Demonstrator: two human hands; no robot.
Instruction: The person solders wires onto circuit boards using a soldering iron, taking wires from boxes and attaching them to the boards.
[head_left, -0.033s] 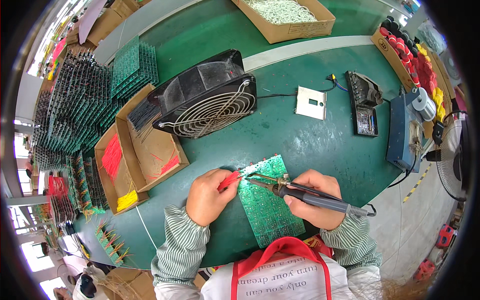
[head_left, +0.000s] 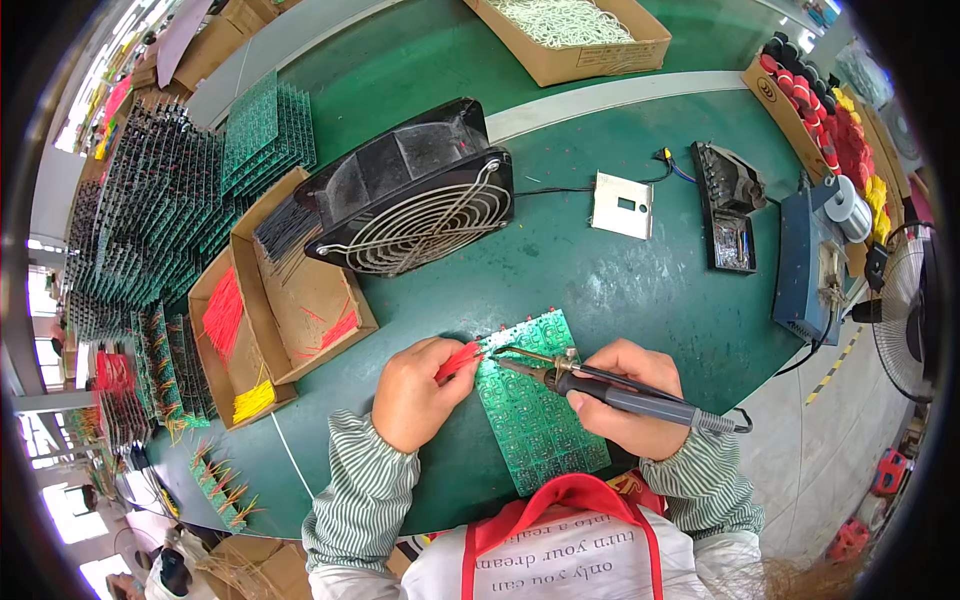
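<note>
A green circuit board panel (head_left: 540, 420) lies on the green bench in front of me, with small red parts along its far edge. My left hand (head_left: 418, 390) is closed on a bundle of red wires (head_left: 459, 361), whose ends reach the board's far left corner. In my right hand (head_left: 640, 400) is a soldering iron (head_left: 630, 398) with a dark grey handle and a thin metal tube running along it. Its tip points left, at the wire ends near that corner. Whether tip and wire touch is too small to tell.
Beyond my left hand stand a black fan (head_left: 410, 200) and a cardboard box (head_left: 285, 370) of red, yellow and dark wires. Stacked circuit boards (head_left: 150, 210) fill the far left. A white metal plate (head_left: 622, 206), a black tray (head_left: 728, 215) and a blue soldering station (head_left: 805, 265) sit right.
</note>
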